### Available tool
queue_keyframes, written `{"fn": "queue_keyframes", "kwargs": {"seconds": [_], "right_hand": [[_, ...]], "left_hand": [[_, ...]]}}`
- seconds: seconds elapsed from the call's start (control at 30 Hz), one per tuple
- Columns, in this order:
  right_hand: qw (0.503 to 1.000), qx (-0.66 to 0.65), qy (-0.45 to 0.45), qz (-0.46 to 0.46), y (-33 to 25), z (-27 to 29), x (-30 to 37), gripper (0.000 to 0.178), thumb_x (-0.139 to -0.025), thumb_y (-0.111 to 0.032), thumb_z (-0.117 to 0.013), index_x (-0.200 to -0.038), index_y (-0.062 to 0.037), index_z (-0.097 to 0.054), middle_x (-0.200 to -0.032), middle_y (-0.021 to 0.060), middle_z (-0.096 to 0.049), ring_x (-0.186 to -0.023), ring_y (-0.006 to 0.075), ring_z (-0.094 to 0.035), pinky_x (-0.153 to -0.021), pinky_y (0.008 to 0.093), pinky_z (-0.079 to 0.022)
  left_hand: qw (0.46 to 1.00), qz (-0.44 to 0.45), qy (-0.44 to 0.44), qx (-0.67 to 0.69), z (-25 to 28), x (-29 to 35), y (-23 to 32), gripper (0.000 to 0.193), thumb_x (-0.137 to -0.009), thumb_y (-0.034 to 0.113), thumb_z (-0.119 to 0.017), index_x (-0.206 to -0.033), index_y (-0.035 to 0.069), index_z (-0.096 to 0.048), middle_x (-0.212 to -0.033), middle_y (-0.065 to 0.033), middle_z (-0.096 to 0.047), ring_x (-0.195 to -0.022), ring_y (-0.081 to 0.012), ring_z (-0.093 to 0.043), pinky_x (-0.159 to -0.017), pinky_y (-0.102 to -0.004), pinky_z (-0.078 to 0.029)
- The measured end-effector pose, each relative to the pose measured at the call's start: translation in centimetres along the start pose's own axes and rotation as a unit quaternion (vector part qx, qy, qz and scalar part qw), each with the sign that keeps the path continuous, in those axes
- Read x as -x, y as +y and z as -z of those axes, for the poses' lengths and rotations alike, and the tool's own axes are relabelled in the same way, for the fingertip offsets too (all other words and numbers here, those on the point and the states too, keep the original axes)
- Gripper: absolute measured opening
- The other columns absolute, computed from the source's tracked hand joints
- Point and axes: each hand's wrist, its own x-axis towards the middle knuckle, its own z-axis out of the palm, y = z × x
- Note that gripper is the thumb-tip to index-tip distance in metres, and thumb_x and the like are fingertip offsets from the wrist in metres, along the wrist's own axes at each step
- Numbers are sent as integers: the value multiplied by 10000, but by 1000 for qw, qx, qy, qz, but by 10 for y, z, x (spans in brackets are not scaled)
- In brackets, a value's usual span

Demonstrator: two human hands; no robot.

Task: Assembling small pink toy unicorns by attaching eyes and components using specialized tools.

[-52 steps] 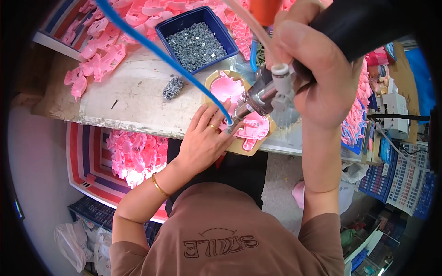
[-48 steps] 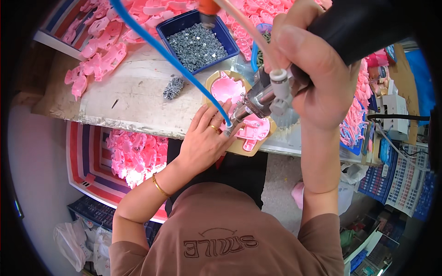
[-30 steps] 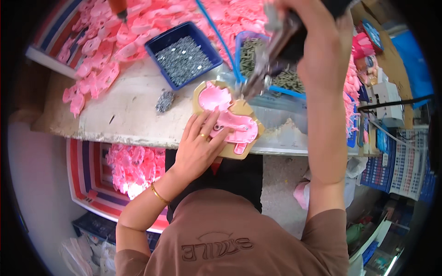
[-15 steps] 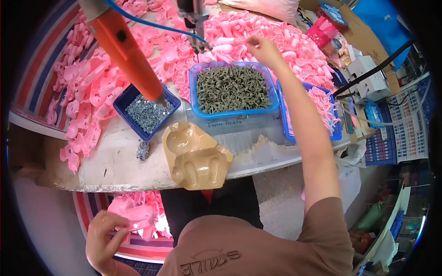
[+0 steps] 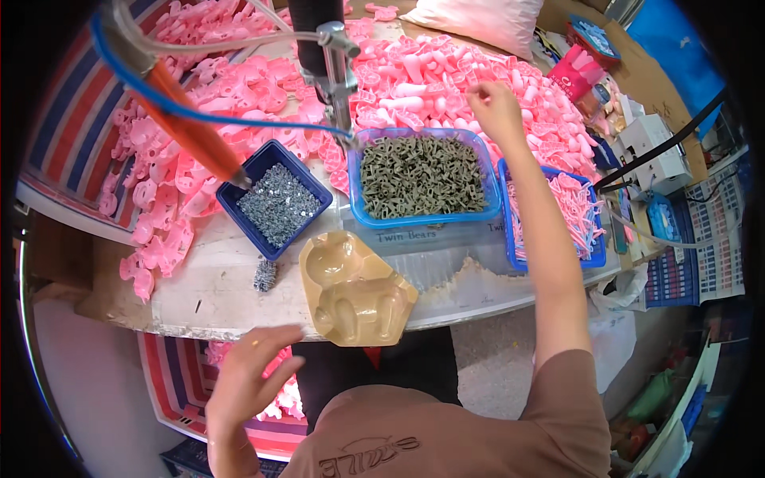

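Note:
My left hand is raised at the table's front edge, above a striped sack that has pink plastic parts in it. Its fingers are stretched and apart, with nothing in them. My right arm reaches across to the heap of pink plastic parts, where my right hand is closed with curled fingers. What it holds, if anything, I cannot make out. Nearest me on the table lies a tan moulded fixture with smooth hollows, and they hold no part.
A blue-rimmed tub of small grey-green parts stands mid-table. Left is a dark blue bin of screws; right, a blue basket of thin pink pieces. An orange power screwdriver and a metal tool with a blue hose hang over the table.
My left hand has let go of a pink part over the sack and moved up and right. My right hand stays over the pink heap. The orange screwdriver has swung away from the screw bin.

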Motion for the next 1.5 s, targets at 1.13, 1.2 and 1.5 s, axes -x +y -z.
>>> {"fn": "queue_keyframes", "kwargs": {"seconds": [1.13, 1.2, 1.5], "right_hand": [[968, 68, -235, -58, -6, -29, -22, 218, -797, -127, -654, -1006, -70, -680, -1011, 149, -706, -967, 323, -675, -845, 416, -524], [980, 20, -199, -12, -9, -41, -30, 204, -804, -118, -647, -1001, -84, -687, -1006, 146, -707, -973, 325, -670, -851, 420, -521], [936, 155, -187, 253, -48, -104, -57, 247, -867, -153, -622, -1101, -147, -702, -1183, 97, -642, -1108, 278, -625, -864, 407, -552]], "left_hand": [[971, -184, 154, -3, -81, -72, 0, 328, -745, -38, -745, -1051, 58, -674, -1041, -114, -684, -938, -314, -665, -815, -394, -542], [972, -184, 143, 2, -81, -74, 1, 339, -725, -51, -744, -1038, 58, -676, -1043, -109, -684, -963, -312, -660, -839, -400, -540], [971, -198, 132, -24, -90, -61, 1, 380, -684, -45, -761, -1036, 75, -684, -1093, -67, -691, -1014, -292, -649, -867, -389, -541]]}}
